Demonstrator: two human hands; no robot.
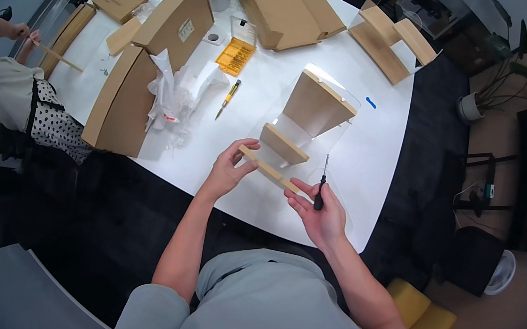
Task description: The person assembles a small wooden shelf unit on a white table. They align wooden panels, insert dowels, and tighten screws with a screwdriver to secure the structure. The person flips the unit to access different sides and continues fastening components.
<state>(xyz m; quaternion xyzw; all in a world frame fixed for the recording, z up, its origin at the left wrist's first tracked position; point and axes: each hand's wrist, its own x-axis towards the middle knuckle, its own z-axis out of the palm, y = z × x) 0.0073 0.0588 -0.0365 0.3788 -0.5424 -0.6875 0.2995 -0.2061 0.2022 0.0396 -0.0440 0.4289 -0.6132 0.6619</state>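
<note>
My left hand (230, 169) is closed on the upper-left end of a narrow wooden board (270, 171), thumb and fingers on opposite sides. In my right hand (323, 216) is a screwdriver with a black handle (319, 198), its thin shaft pointing away from me. The fingertips of that hand are at the board's lower-right end. Just beyond it stand a second wooden board (284, 143) and a larger wooden panel (316, 104). A clear plastic sheet (350, 98) adjoins the larger panel. How these parts join is hard to make out.
Farther left on the white table (204, 150) lie a yellow screwdriver (228, 99), an orange bit case (235, 55), crumpled plastic wrap (171, 100) and cardboard boxes (120, 109). At right are a small blue piece (371, 103) and a wooden stand (383, 44). Another person (2, 83) works at far left.
</note>
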